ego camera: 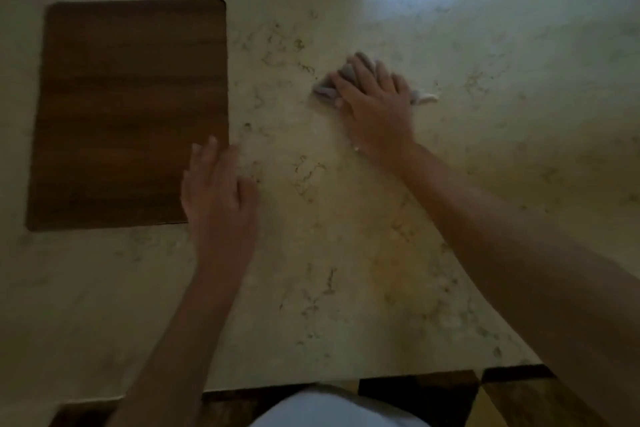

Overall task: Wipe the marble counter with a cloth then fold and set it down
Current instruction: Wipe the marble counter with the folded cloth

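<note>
Right hand (372, 97) presses spread fingers flat on bunched grey cloth (327, 88) (soft, light, likely best pinched at edges poking past fingertips); left hand (218, 184) loose, holding nothing.

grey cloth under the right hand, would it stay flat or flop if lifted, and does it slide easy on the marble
The grey cloth looks bunched and wrinkled under the right hand, so it is probably soft and would droop when lifted. A loose end pokes out beside the fingers, which suggests no stiffness. The marble counter looks smooth and glossy, so the cloth likely slides easily when pressed flat.
</note>
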Available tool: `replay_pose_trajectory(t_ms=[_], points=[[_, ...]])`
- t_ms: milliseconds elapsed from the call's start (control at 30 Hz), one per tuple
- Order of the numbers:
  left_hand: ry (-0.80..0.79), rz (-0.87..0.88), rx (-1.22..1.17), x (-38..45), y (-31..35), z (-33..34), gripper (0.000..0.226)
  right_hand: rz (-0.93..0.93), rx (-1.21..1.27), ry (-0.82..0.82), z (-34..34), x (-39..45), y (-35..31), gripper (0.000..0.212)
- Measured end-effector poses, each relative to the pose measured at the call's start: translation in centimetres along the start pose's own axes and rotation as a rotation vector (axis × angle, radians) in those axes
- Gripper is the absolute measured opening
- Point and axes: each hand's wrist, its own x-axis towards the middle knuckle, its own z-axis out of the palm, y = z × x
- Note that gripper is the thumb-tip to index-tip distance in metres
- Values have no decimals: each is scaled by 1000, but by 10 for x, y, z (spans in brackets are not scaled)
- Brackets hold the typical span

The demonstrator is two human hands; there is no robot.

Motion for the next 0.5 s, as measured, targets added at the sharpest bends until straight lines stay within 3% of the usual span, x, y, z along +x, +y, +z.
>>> replay_pose_trajectory(t_ms=[67, 167, 267, 333, 400, 500], points=[[-51, -46, 41, -80, -7, 6, 54, -140, 53, -7, 0, 18, -39, 43], [-137, -149, 305, -163, -17, 23, 58, -503, 160, -118, -6, -26, -78, 47], [-121, -233, 409, -179, -14, 26, 58, -916, 280, -227, -20, -111, -64, 42], [-143, -228, 450, -175, -12, 25, 57, -1079, 292, -243, -25, -131, -23, 40], [-137, -205, 475, -174, -12, 26, 56, -948, 235, -182, -24, -96, 16, 42], [-131, -197, 504, -175, -12, 24, 57, -474, 143, -151, -15, -9, 35, 47]])
